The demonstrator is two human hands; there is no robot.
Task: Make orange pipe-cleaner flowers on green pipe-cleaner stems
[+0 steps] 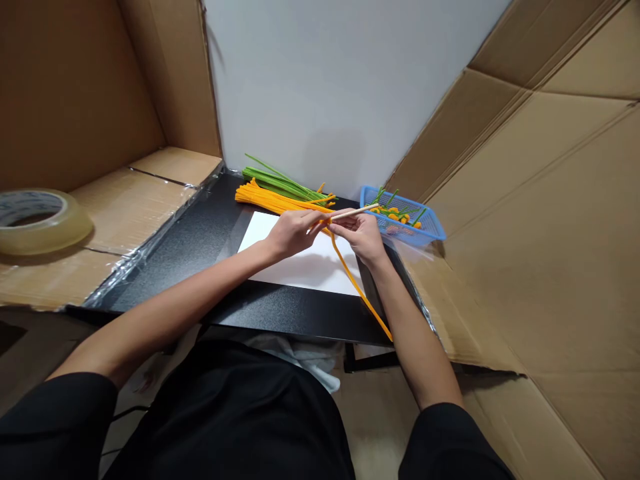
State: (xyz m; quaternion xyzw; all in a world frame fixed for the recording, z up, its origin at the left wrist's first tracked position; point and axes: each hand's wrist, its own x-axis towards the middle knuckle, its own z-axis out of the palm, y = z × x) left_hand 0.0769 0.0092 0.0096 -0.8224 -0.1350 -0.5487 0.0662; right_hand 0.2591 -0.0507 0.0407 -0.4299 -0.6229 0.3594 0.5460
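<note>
Above a white sheet (285,263), my two hands meet with fingertips close together. My left hand (294,232) is closed on a thin pale wooden stick (356,212), which slants up to the right past my other hand. My right hand (365,237) pinches an orange pipe cleaner (350,273) at the stick. Its long tail hangs down to the right, reaching the table's front edge. Fingers partly hide where stick and pipe cleaner meet. Just behind lie a bundle of orange pipe cleaners (270,197) and a bundle of green pipe cleaners (280,181).
A blue plastic basket (435,227) holding small orange and green pieces stands at the back right of the black table (185,247). Cardboard panels (540,220) flank both sides. On the left cardboard sits a roll of clear tape (75,223). A white wall closes the back.
</note>
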